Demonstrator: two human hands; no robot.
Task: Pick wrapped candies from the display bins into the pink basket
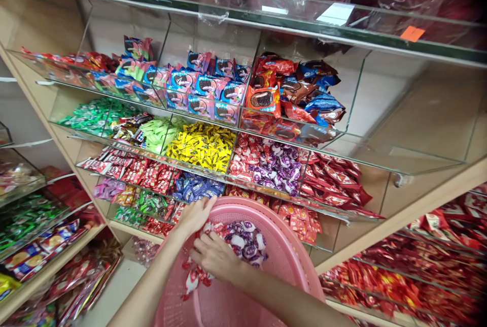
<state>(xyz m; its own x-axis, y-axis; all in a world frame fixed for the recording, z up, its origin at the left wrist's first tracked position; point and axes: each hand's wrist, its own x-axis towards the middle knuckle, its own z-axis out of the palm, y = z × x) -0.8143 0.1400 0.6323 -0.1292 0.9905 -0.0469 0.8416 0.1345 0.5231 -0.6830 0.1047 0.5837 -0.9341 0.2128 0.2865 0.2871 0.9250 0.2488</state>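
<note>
A round pink plastic basket (pixel 243 203) is tilted toward me in front of the shelves. My left hand (pixel 195 219) is on its far left rim, thumb and fingers closed over the edge. Inside the basket, my right hand (pixel 215 256) has its fingers curled down over wrapped candies. Red-and-white wrapped candies (pixel 192 282) lie under and around these fingers, partly hidden by them. Purple-and-white wrapped candies (pixel 249 246) are heaped just beyond the right hand.
Glass shelves with dividers rise ahead. Purple candies (pixel 279 167), yellow packets (pixel 203 144) and blue packets (pixel 200 186) fill bins near the basket. Cookie packs (pixel 205 83) sit higher. A glass shelf edge (pixel 243 185) runs close behind the basket. Red packets (pixel 411 266) fill shelves at right.
</note>
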